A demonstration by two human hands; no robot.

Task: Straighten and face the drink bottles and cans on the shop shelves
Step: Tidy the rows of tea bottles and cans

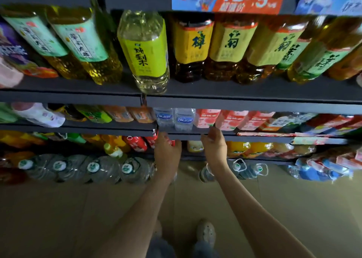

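Note:
My left hand [166, 150] reaches into the third shelf down and its fingers curl round a red-labelled bottle [172, 142], mostly hidden behind the hand. My right hand [214, 147] is raised beside it, fingertips at the front lip of the second shelf [254, 138], just under a pink-labelled bottle [206, 118]. It holds nothing. More red cola bottles [137, 143] lie left of my left hand. Two clear water bottles [176, 119] stand above my hands.
Large tea bottles fill the top shelf; a yellow-green one [145, 49] juts past the front edge. Orange juice bottles [250, 149] stand right of my right hand. Big water jugs [94, 168] line the floor. My feet [205, 232] stand on tan tiles.

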